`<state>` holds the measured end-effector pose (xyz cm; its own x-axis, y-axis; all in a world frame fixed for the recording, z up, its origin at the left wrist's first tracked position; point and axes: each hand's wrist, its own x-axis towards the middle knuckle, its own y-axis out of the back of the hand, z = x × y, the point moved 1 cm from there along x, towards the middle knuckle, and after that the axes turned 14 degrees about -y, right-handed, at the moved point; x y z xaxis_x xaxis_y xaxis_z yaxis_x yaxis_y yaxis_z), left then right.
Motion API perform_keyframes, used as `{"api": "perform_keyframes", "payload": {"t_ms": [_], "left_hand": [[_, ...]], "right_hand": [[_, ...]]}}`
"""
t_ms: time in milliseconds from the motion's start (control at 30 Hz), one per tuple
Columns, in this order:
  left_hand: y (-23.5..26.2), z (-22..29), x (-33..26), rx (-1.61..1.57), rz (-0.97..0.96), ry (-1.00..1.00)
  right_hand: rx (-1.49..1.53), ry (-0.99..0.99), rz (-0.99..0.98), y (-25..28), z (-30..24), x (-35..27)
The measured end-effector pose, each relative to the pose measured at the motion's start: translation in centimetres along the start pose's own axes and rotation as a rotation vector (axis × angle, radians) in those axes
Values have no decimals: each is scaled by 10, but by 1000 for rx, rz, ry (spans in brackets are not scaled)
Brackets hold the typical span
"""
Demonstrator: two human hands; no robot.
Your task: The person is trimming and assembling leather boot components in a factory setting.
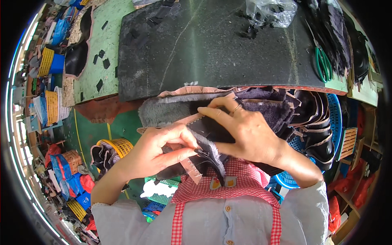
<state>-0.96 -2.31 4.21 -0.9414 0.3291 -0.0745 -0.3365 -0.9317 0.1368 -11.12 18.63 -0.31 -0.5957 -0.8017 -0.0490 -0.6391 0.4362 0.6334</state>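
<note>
My left hand point(161, 147) is closed in a pinch on the edge of a black, fur-lined boot upper point(213, 152), which has grey fur and a pinkish edge strip with stitch marks. Across the same piece lies my right hand point(251, 132), with a ring on one finger. Its thumb rests on the near side and its index finger reaches over the far side, gripping the piece between them. Part of the upper is hidden behind the fingers. Under and beyond my hands, more fur-lined uppers point(161, 112) lie heaped against the table edge.
A dark-topped table point(196, 53) stands ahead, with green-handled scissors point(323, 65) and a clear plastic bag point(271, 12) on it. Black scraps point(106, 63) lie on its pale green left part. A blue basket point(335, 118) holds black uppers at right; a yellow basket point(120, 146) stands at left.
</note>
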Motion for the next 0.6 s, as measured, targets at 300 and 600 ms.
{"api": "perform_keyframes", "payload": {"t_ms": [300,600], "left_hand": [[8,1,5,-33,-42,44],[10,5,0,-36,-65,93]], "right_hand": [[271,149,-65,16,11,24],[352,52,-73,-9,20,35]]}}
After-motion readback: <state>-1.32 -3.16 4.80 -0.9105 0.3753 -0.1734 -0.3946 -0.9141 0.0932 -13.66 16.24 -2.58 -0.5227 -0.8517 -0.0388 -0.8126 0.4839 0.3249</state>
